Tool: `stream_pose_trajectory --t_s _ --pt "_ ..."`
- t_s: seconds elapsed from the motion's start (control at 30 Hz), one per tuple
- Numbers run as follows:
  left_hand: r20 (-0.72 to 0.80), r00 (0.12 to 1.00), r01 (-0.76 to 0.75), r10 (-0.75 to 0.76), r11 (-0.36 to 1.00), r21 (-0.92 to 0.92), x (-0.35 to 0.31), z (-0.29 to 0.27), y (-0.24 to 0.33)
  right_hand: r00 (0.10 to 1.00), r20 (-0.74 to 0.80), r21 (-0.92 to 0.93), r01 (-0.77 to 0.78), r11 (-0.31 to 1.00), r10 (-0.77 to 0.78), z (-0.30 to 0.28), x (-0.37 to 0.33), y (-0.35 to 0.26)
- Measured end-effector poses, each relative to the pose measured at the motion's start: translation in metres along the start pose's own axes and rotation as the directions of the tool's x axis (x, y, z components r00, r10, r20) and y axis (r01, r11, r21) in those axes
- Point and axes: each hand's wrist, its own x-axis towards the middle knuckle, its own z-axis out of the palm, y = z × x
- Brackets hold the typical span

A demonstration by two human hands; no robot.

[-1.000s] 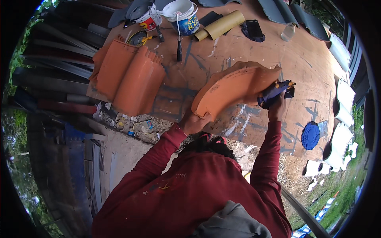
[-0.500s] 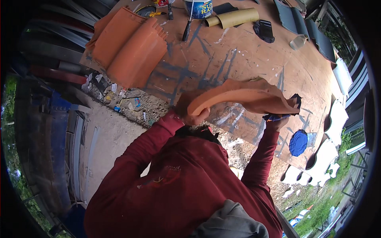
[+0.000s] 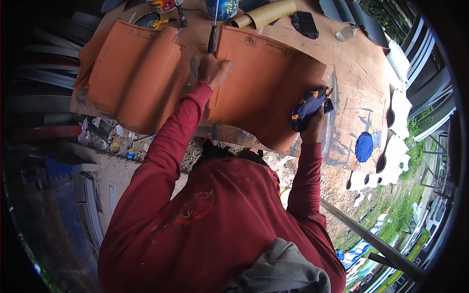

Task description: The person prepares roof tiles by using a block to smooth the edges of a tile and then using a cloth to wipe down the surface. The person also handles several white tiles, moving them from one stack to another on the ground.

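Tile (image 3: 266, 83): orange, lying flat on the counter (image 3: 356, 73), beside a stack of tiles (image 3: 134, 73). Left hand (image 3: 212, 71) grips its left edge. Right hand (image 3: 312, 124) clutches a blue rag (image 3: 308, 105) against its right edge. Paint can (image 3: 221, 9) behind.

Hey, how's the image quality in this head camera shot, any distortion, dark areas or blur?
Head view: strong fisheye, with a black rim around the round picture and the table edge bending; soft daylight, no hard shadows or glare on the tile held by the left hand and the right hand; the left side lies dim; the centre is sharp, softer toward the rim.
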Motion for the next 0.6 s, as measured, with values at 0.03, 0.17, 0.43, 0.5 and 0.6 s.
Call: stream_pose_trajectory --t_s 0.03,0.17,0.43,0.5,0.6 --pt "0.073 0.997 -0.004 0.0 0.998 0.068 0.014 0.004 -0.026 1.0 -0.001 -0.015 -0.001 1.0 0.001 0.0 0.003 0.013" --pt "0.133 0.941 0.29 -0.312 0.944 0.157 0.027 0.035 -0.04 0.985 -0.174 -0.154 -0.032 0.988 0.005 0.002 0.006 0.05" --pt "0.222 0.914 0.309 -0.339 0.938 0.158 0.019 0.083 -0.066 0.973 -0.202 -0.305 0.048 0.951 -0.115 -0.015 0.013 0.078" --pt "-0.075 0.997 -0.026 0.031 0.997 0.07 0.005 0.103 -0.096 0.975 -0.166 -0.431 0.062 0.9 -0.147 -0.006 0.007 0.063" --pt "0.035 0.962 -0.271 0.271 0.933 0.237 -0.037 0.048 -0.051 0.95 -0.016 -0.529 0.258 0.808 -0.313 0.027 -0.009 0.023"
